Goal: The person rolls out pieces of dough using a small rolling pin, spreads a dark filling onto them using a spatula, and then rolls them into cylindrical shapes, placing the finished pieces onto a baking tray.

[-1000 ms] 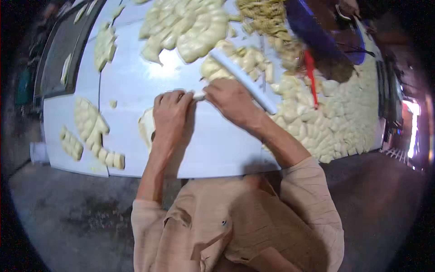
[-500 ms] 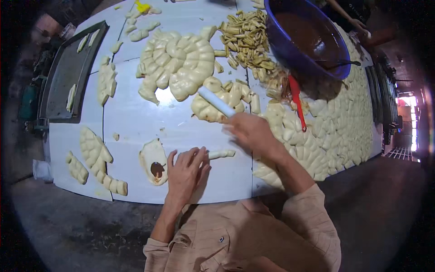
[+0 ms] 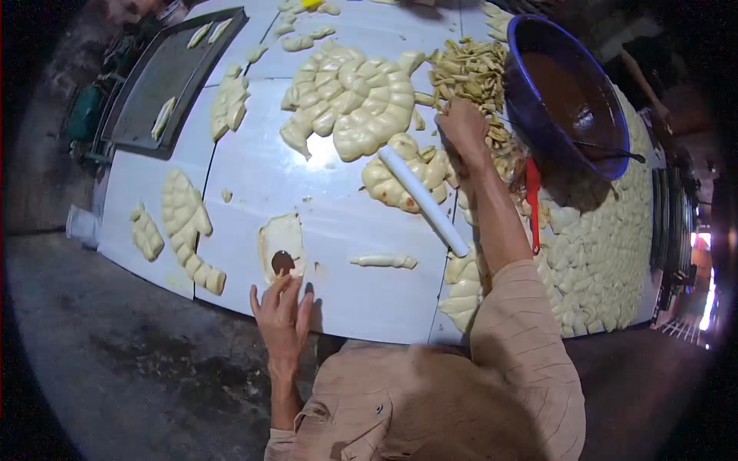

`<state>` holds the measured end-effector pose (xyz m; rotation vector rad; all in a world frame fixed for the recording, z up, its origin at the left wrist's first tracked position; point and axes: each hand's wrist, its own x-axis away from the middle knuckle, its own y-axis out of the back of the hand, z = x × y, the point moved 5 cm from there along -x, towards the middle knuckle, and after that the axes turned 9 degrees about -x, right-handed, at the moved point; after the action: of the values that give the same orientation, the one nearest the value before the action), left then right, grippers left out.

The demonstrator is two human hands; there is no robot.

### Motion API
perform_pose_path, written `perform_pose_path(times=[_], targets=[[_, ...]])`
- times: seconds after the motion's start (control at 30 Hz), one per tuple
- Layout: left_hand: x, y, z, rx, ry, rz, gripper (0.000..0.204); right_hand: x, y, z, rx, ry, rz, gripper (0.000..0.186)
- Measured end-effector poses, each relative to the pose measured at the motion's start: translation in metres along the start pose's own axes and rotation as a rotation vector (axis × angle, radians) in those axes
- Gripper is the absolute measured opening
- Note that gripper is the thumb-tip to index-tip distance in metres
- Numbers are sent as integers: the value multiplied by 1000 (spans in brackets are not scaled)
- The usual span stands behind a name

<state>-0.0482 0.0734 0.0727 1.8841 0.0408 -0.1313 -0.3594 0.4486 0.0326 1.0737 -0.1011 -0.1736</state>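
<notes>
My left hand [image 3: 283,311] has its fingers spread, with the fingertips at the near edge of a flattened dough piece [image 3: 280,234]. A dab of dark brown filling [image 3: 283,263] sits on that dough. My right hand [image 3: 465,132] reaches to the edge of a pile of pale yellow-brown cut strips [image 3: 470,73]; its fingers are curled, and whatever they grip is hidden. Below my right hand, a white rolling pin [image 3: 423,201] lies slanted against a small dough cluster [image 3: 396,184]. A rolled dough stick [image 3: 383,261] rests on the table between my hands.
A large dough mass [image 3: 350,96] lies mid-table. At right stands a blue basin [image 3: 565,92] of brown filling, with a red spatula [image 3: 533,203] beside it. Many dough pieces [image 3: 584,269] cover the right side. A dark baking tray [image 3: 173,81] is far left; another person's arm [image 3: 646,81] shows far right.
My right hand has let go of the rolling pin, now lying on the table, and moved out to the strip pile. My left hand has left the dough stick for the flattened dough.
</notes>
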Motion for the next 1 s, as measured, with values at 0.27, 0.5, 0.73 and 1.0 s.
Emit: perform_pose_path(times=[0.27, 0.5, 0.73, 1.0], targets=[[25, 8, 33, 57, 139, -79, 29, 15, -3, 5, 28, 70, -86, 37], [5, 16, 88, 120, 70, -105, 27, 9, -10, -13, -147, -234, 122, 33], [-31, 38, 135, 145, -112, -97, 25, 18, -5, -15, -133, -136, -200, 36], [-40, 30, 150, 216, -235, -33, 25, 56, 50, -21, -477, -50, -280, 37]])
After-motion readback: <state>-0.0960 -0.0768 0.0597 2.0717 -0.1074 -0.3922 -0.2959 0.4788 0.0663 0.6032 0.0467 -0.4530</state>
